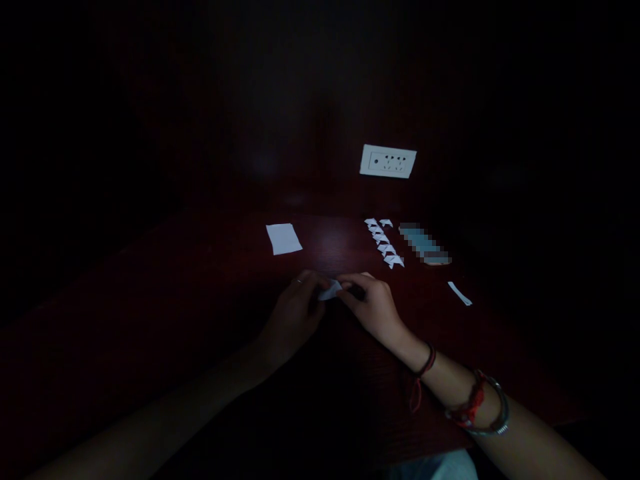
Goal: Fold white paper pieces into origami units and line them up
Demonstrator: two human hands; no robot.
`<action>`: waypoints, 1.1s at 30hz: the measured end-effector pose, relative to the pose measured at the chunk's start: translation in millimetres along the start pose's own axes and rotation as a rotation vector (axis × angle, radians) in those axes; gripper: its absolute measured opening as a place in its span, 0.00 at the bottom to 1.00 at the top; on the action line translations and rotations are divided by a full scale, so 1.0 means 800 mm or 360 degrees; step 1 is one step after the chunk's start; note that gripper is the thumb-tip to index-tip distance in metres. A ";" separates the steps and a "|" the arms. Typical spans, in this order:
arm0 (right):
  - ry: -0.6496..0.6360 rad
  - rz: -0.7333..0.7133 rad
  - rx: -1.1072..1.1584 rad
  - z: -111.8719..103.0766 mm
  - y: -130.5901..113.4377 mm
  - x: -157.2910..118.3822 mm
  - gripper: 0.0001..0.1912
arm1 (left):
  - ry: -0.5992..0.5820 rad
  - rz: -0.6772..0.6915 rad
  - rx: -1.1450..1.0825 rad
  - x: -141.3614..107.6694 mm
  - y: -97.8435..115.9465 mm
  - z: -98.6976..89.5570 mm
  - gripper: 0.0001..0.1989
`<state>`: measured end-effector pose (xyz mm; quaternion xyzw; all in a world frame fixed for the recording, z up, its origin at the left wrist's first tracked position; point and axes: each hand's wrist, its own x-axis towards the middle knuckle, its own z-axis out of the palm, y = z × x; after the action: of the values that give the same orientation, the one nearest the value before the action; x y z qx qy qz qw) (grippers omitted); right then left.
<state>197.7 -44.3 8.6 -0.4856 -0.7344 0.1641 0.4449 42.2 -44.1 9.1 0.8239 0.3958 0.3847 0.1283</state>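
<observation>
White sheets lay flat on the desk, and nearer the person the left hand gripped one side of a small paper while the right hand pinched the other. Steady support from the left fingers and light, even pressure from the right seemed best for neat edges, well away from the folded pieces and paper strips farther right.
</observation>
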 end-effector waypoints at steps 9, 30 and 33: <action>0.0077 -0.0126 -0.0156 -0.007 -0.009 -0.003 0.09 | 0.0175 0.0017 -0.0058 0.001 0.004 0.003 0.13; 0.0115 -0.0151 -0.0063 -0.008 -0.013 -0.004 0.06 | 0.0206 0.0058 0.0051 0.002 0.005 0.002 0.07; 0.0119 -0.0143 -0.0101 -0.009 -0.016 -0.004 0.06 | 0.0218 0.0076 0.0062 0.002 0.008 0.000 0.07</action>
<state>196.6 -54.2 19.3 -0.4718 -0.7431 0.1024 0.4634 46.3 -46.8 13.0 0.8072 0.3913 0.4354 0.0758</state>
